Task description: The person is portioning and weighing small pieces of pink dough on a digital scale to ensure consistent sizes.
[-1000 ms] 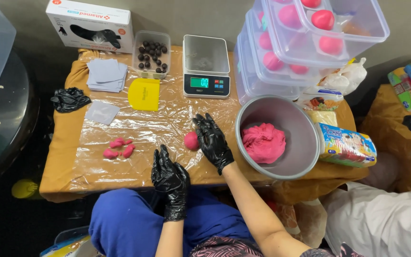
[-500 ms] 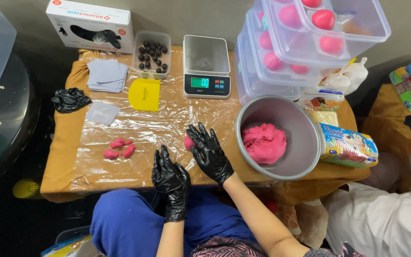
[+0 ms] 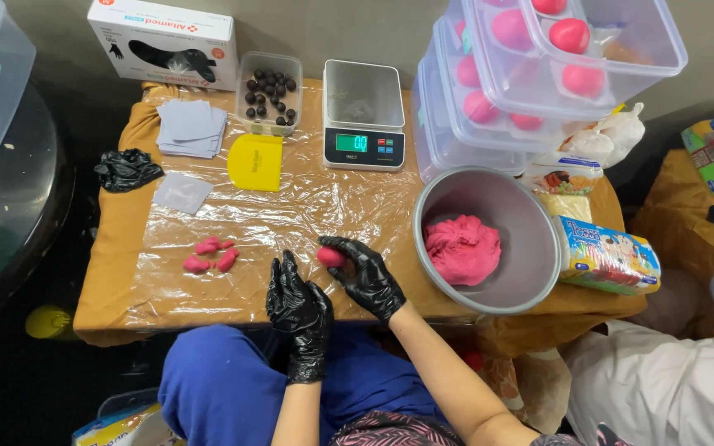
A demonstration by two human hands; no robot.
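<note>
A small round ball of pink dough [image 3: 330, 257] sits near the front edge of the desk [image 3: 117, 272], on the clear plastic sheet [image 3: 307, 206] that covers the brown cloth. The right hand [image 3: 365, 277], in a black glove, curls over the ball and cups it with bent fingers. The left hand [image 3: 297, 307], also in a black glove, rests just beside it at the desk's front edge, its fingers straight and close together, holding nothing.

To the left, well apart from the hands, lie a few little pink dough scraps [image 3: 211, 254]. Between the scraps and the hands the plastic is bare, so there is room to move there.

To the right, close to the right hand, stands a big grey metal bowl [image 3: 530, 239] with a lump of pink dough [image 3: 462, 248] inside. Its rim hangs a bit over the front edge of the desk.

Farther back are a yellow plastic scraper [image 3: 256, 162], a small silver kitchen scale [image 3: 364, 114], a clear tub of dark round balls [image 3: 269, 97], and a pile of grey paper squares [image 3: 191, 127]. Stacked clear plastic boxes [image 3: 539, 74] with pink balls fill the back right corner.
</note>
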